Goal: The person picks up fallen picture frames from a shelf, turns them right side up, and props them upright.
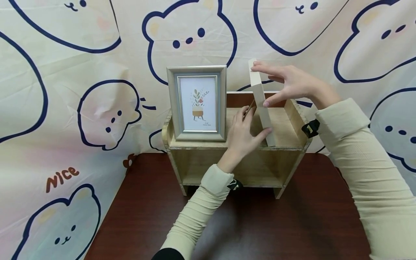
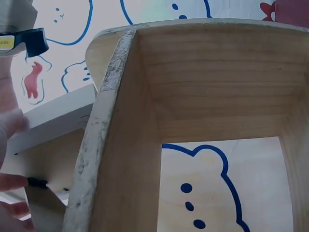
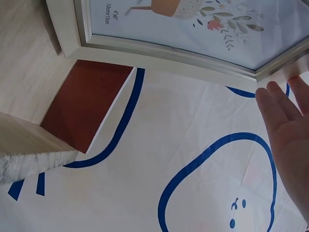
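A second picture frame, turned nearly edge-on, stands tilted on the right part of the wooden shelf's top board. My right hand holds it by the upper edge, fingertips at the top corner and thumb lower down. Around its lower part is my left hand, thumb on the near edge and fingers behind, by the support leg. The right wrist view shows its plant picture, with the fingers at its border. Another picture frame stands upright on the left, facing me.
The shelf stands on a dark reddish-brown table, with an open compartment below its top board. A cloth backdrop printed with blue-outlined bears hangs behind and to the left. A raised side panel bounds the shelf's right end.
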`<state>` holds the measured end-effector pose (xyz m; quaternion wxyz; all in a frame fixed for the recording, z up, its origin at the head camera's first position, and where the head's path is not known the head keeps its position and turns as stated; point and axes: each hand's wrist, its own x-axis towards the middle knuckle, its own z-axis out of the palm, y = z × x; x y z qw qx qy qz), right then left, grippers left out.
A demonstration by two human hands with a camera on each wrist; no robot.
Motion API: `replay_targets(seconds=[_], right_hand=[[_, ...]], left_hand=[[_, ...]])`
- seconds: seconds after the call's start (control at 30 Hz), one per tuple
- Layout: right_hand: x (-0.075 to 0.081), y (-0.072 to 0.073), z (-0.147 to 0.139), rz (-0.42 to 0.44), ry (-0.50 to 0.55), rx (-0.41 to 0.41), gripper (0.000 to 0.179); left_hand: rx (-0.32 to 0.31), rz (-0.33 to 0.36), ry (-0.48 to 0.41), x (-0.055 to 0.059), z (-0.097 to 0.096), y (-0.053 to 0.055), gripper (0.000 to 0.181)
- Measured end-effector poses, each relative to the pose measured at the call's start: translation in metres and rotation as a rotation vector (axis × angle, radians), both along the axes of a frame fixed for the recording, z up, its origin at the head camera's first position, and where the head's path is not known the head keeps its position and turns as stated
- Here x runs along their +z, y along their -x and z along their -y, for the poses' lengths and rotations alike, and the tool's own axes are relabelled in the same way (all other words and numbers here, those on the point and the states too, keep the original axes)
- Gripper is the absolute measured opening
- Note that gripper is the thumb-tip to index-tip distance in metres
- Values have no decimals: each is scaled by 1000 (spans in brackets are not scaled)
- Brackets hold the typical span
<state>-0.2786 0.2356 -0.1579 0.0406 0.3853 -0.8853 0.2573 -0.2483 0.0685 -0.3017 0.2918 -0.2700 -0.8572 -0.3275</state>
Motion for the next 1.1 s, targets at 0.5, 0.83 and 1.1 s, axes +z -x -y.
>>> replay_targets(seconds=[0.5, 0.83, 1.1], right_hand=[[1, 2, 2, -192, -150, -34, 90], [-2, 4, 9, -297, -165, -94, 90], [-2, 0, 11, -297, -153, -155, 90]], left_hand=[[-69, 183, -56, 1, 3, 7, 78], [-27, 240, 22, 5, 7, 10, 77], [-6, 195, 29, 3, 3, 4, 73]])
